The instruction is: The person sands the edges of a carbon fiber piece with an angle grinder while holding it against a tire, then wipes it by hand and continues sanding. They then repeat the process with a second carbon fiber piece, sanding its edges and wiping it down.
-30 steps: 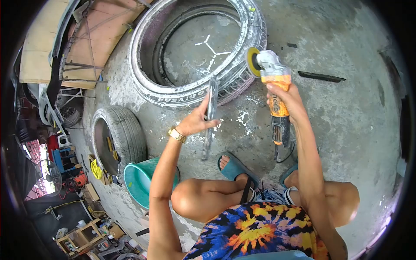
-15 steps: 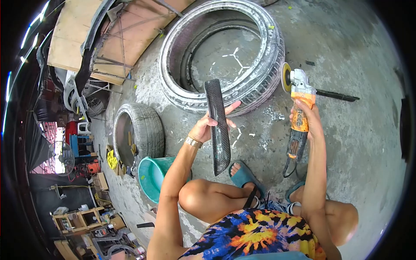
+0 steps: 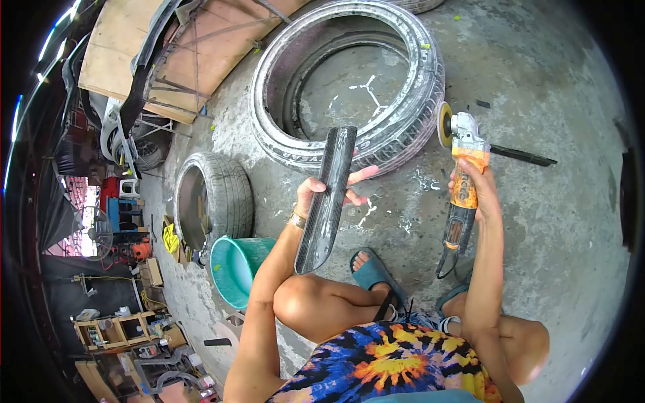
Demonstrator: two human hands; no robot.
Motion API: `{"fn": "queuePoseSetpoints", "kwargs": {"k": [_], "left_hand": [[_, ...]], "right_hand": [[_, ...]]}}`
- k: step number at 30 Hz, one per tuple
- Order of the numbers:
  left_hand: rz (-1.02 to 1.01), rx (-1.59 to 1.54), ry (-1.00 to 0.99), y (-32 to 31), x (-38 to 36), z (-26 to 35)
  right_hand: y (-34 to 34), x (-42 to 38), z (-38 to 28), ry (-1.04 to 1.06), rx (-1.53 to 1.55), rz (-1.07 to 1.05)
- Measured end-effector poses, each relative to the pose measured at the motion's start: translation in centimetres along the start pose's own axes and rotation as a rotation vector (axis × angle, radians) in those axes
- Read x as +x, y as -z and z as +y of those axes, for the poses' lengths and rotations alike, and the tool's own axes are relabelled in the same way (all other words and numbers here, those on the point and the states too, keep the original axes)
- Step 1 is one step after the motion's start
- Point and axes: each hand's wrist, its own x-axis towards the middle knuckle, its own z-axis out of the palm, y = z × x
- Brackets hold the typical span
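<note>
In my left hand (image 3: 307, 195) is a long, glossy black carbon-fibre trim piece (image 3: 329, 191), gripped near its middle with the thumb on top and a couple of fingers stretched out beyond it. The piece is tilted, its lower end near my left knee. My right hand (image 3: 486, 188) is wrapped around the body of an orange and black angle grinder (image 3: 463, 191). Its round yellow-rimmed disc (image 3: 444, 124) points left, toward the big tire (image 3: 403, 131). The two held things are apart.
Beside my left arm stands a teal bucket (image 3: 232, 269), with a smaller tire (image 3: 225, 191) behind it. A dark strip (image 3: 527, 156) shows right of the grinder head. Wooden panels (image 3: 222, 54) are at upper left; cluttered shelving (image 3: 121, 332) lies at lower left.
My left hand has turned the carbon-fibre piece, so its lower end swung left and its top moved right. The right hand holds the grinder nearly still.
</note>
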Motion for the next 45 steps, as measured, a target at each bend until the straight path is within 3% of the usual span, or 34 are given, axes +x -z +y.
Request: {"fn": "queuePoseSetpoints", "kwargs": {"k": [3,5,7,9,11,14,21,25,27,28,32,45], "left_hand": [[0.100,0.148,0.091,-1.2,0.2,0.0],[0.027,0.174,0.114,-0.2,0.2,-0.1],[0.174,0.773,0.073,0.6,0.2,-0.2],[0.249,1.101,0.042,1.4,0.5,-0.5],[0.266,1.722,-0.125,0.5,1.6,-0.1],[0.240,1.997,-0.247,1.1,2.8,1.0],[0.176,2.213,-0.146,2.3,7.5,1.7],[0.180,2.239,-0.205,4.4,9.0,0.5],[0.225,2.295,-0.379,5.0,9.1,0.3],[0.210,2.269,-0.277,5.2,9.3,0.4],[0.258,2.405,-0.249,5.7,9.5,-0.2],[0.254,2.342,-0.261,5.7,9.7,-0.1]], "right_hand": [[0.1,-0.1,0.0,-0.010,0.018,0.001],[0.2,-0.1,0.1,-0.019,0.014,0.006],[0.4,0.0,0.2,-0.019,0.026,-0.011],[0.3,-0.1,0.2,-0.025,0.026,0.005],[0.4,0.0,0.1,-0.022,0.008,0.017],[0.9,0.0,0.1,-0.034,0.002,0.007],[1.8,0.0,0.5,-0.127,0.066,-0.077],[3.3,0.2,2.5,-0.270,0.268,-0.143],[3.6,0.0,3.2,-0.314,0.356,-0.210],[4.0,0.1,3.9,-0.335,0.368,-0.213],[3.7,0.0,5.0,-0.381,0.400,-0.237],[1.6,-0.6,6.5,-0.444,0.390,-0.219]]}}
